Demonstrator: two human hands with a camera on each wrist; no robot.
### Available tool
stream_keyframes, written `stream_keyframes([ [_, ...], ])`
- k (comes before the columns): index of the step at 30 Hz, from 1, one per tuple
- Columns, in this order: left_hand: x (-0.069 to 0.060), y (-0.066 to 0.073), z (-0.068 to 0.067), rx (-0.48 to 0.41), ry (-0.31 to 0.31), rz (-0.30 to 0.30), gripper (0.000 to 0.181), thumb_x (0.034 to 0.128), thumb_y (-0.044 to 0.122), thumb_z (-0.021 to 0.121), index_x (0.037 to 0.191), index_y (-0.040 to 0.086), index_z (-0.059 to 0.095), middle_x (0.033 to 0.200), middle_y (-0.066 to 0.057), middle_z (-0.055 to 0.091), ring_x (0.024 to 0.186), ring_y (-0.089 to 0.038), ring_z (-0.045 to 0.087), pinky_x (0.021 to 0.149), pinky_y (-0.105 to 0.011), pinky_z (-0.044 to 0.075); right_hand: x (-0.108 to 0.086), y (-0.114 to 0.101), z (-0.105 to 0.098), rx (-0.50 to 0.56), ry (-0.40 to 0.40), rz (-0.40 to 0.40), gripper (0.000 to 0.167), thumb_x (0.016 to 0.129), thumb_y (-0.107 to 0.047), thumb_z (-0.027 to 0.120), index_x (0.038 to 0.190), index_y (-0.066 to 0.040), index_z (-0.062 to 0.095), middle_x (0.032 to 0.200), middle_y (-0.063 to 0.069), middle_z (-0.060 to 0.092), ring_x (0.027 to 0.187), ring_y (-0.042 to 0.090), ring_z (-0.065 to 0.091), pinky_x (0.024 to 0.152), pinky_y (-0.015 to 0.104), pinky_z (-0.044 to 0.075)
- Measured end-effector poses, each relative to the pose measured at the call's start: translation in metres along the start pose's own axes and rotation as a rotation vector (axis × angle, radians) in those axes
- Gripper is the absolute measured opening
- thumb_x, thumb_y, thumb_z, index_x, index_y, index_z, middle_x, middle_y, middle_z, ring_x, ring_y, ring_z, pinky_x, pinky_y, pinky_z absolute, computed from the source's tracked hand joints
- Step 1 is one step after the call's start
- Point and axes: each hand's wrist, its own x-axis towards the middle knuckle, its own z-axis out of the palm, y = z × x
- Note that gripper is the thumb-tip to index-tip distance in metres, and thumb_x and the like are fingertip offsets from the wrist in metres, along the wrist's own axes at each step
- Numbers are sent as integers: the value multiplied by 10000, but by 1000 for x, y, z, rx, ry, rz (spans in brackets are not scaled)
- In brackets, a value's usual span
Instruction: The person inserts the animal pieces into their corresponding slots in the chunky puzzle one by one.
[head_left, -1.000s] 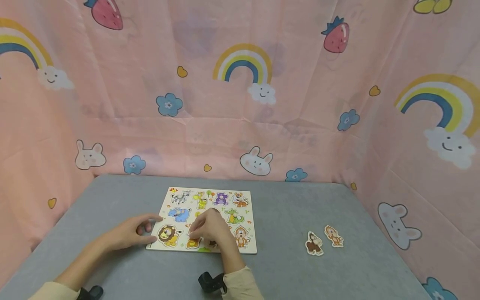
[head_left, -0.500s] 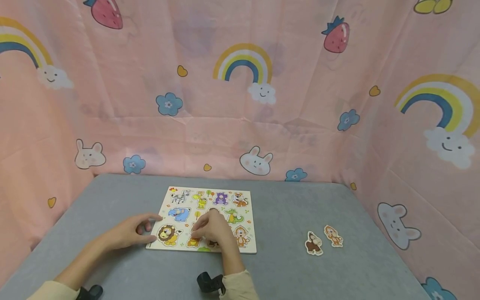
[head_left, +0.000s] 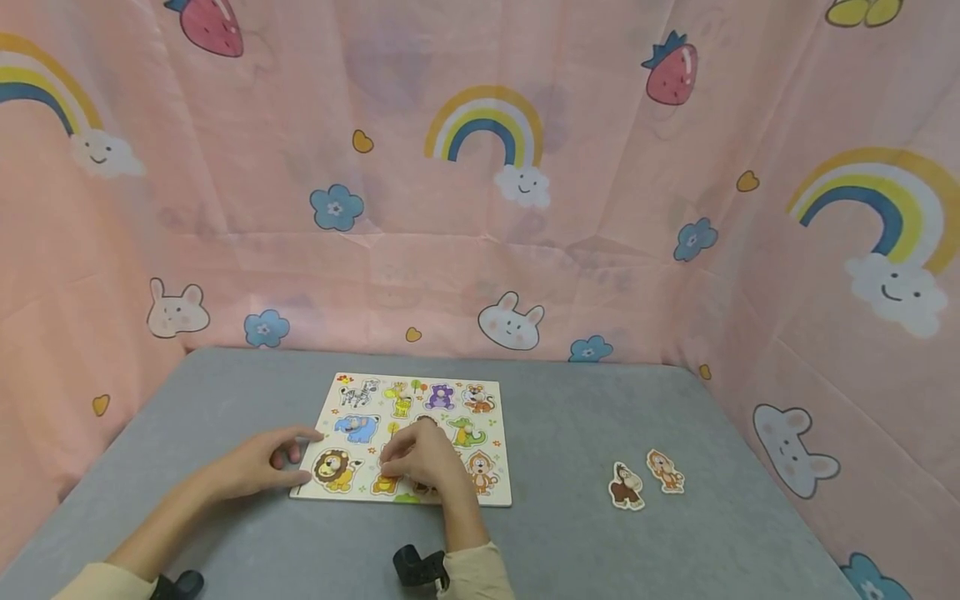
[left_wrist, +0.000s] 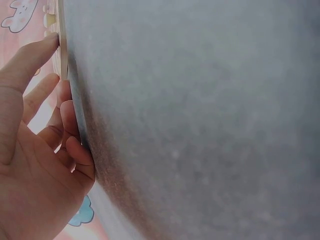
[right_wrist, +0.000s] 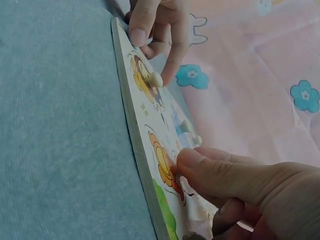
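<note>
A wooden animal puzzle board lies flat on the grey table. My left hand rests at its left edge, thumb and index finger touching the board, the other fingers loosely bent in the left wrist view. My right hand is over the front row, thumb and fingertips pinching at an orange-yellow animal puzzle piece; its knob is hidden behind the fingers. To its left sits the lion piece, whose pale knob shows in the right wrist view. Part of the front row is covered by my right hand.
Two loose pieces, a brown animal piece and a monkey piece, lie on the grey table right of the board. A pink patterned cloth hangs behind and along both sides.
My right fingers have shifted very slightly right over the orange-yellow piece during the last second. The left hand, board and loose pieces stay where they were.
</note>
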Motion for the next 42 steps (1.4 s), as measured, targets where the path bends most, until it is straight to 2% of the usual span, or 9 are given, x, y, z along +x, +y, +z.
stream_keyframes([
  [8, -2, 2, -1, -4, -9, -20, 519, 881, 211, 818, 1305, 4, 602, 909, -17, 509, 728, -114, 462, 635, -282, 377, 1, 0, 2, -2, 4, -32, 141, 787, -24, 872, 723, -94, 768, 734, -66, 644, 626, 98, 516, 557, 270, 422],
  [18, -3, 1, -3, 4, 0, -29, 524, 878, 214, 821, 1309, 10, 604, 911, -16, 506, 731, -116, 461, 634, -284, 372, 2, -2, 4, -9, 22, -19, 153, 771, -19, 883, 707, -102, 771, 733, -75, 634, 630, 100, 527, 543, 272, 421],
  [24, -3, 0, -3, 16, 4, -32, 532, 875, 223, 825, 1311, 12, 605, 911, -9, 509, 735, -114, 463, 635, -283, 375, 4, -1, 0, -8, -18, -53, 131, 786, -38, 877, 734, -95, 771, 734, -69, 642, 632, 90, 522, 555, 265, 429],
  [28, -2, 0, -3, 15, 0, -37, 534, 878, 230, 822, 1315, 15, 602, 916, -9, 511, 739, -110, 462, 640, -283, 376, 7, 3, -12, 52, -67, -115, 86, 800, -62, 871, 825, -66, 788, 810, -31, 696, 735, 118, 583, 639, 279, 467],
  [32, -2, 1, -3, 10, -5, -30, 531, 882, 230, 818, 1315, 15, 599, 917, -13, 513, 741, -113, 464, 643, -283, 379, 11, 12, -33, 106, -96, -201, 129, 856, -111, 836, 950, -34, 794, 944, 23, 727, 884, 177, 623, 747, 327, 500],
  [38, -1, 1, -3, 15, -5, -20, 530, 887, 235, 815, 1317, 14, 598, 913, -11, 518, 733, -112, 462, 639, -283, 377, 14, 32, -65, 253, -63, -299, 215, 948, -146, 744, 1094, 12, 755, 1030, 24, 720, 997, 217, 648, 831, 346, 514],
  [39, -1, 1, -2, 18, -7, -19, 531, 887, 239, 815, 1318, 16, 598, 914, -9, 520, 733, -111, 463, 639, -283, 379, 14, 35, -70, 277, -50, -297, 226, 958, -152, 733, 1106, 18, 749, 1039, 12, 716, 966, 200, 642, 777, 327, 512],
  [41, 0, 0, -1, 20, -10, -17, 534, 889, 243, 813, 1321, 18, 596, 915, -7, 522, 736, -109, 466, 642, -282, 382, 14, 42, -78, 318, -19, -304, 242, 972, -147, 715, 1116, 47, 733, 1052, 23, 711, 955, 170, 630, 765, 306, 494],
  [42, 0, 0, -1, 23, -11, -15, 533, 888, 244, 814, 1321, 20, 597, 914, -6, 524, 738, -107, 467, 643, -281, 385, 14, 46, -82, 347, -8, -298, 254, 978, -146, 707, 1122, 62, 724, 1051, 32, 708, 897, 151, 609, 714, 293, 472],
])
